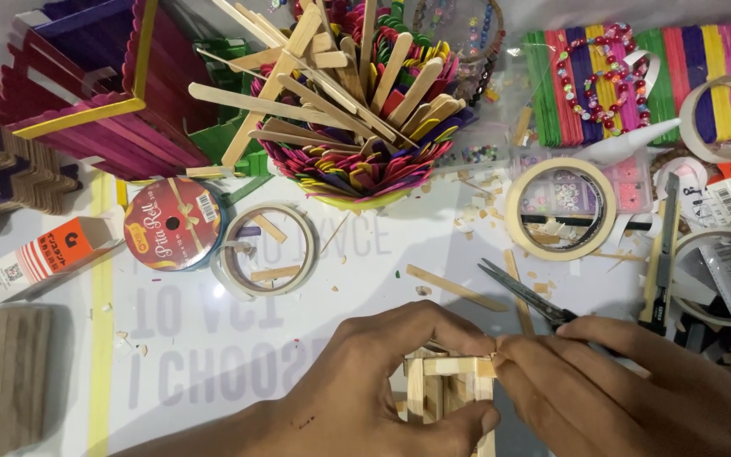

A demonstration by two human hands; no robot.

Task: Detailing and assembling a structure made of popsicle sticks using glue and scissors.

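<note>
Starting at the far left, a box of purple and pink craft sticks (99, 93) stood beyond a red ribbon spool (173, 224) and a ring of masking tape (271, 250). Near the middle, the left hand (374, 381) curled around a small frame of plain wooden sticks (448, 389), fingers wrapped over its top and side. The right hand (628, 389) pinched the frame's right corner between thumb and fingertips. Just beyond that hand lay black scissors (524, 294), with a second tape ring (560, 208) farther off and a utility knife (663, 254) to the right.
</note>
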